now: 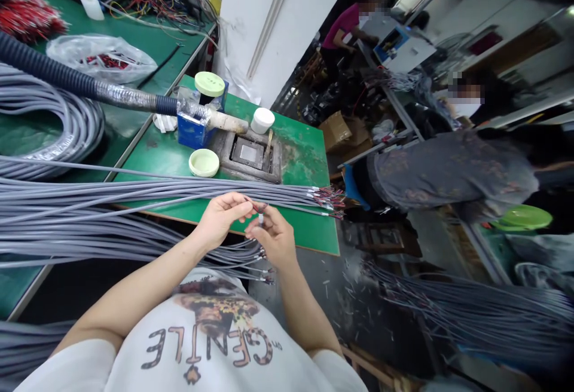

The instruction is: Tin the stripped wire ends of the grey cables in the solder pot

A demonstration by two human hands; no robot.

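My left hand (222, 217) and my right hand (273, 238) meet in front of my chest, both pinched on the stripped end of one grey cable (260, 217). Its thin red and dark wires (256, 206) stick out between my fingertips. A thick bundle of grey cables (134, 192) lies across the green table (309, 233) just beyond my hands, stripped coloured ends (329, 199) pointing right. More grey cables (112, 239) hang below the table edge under my left forearm.
A metal solder pot (249, 154) sits on the table with a black hose (67, 78) over it, a blue box (192, 129), and round lids (204, 162). Coiled cable (54, 123) lies left. Other people (448, 171) work at right; cables (470, 314) cover the floor.
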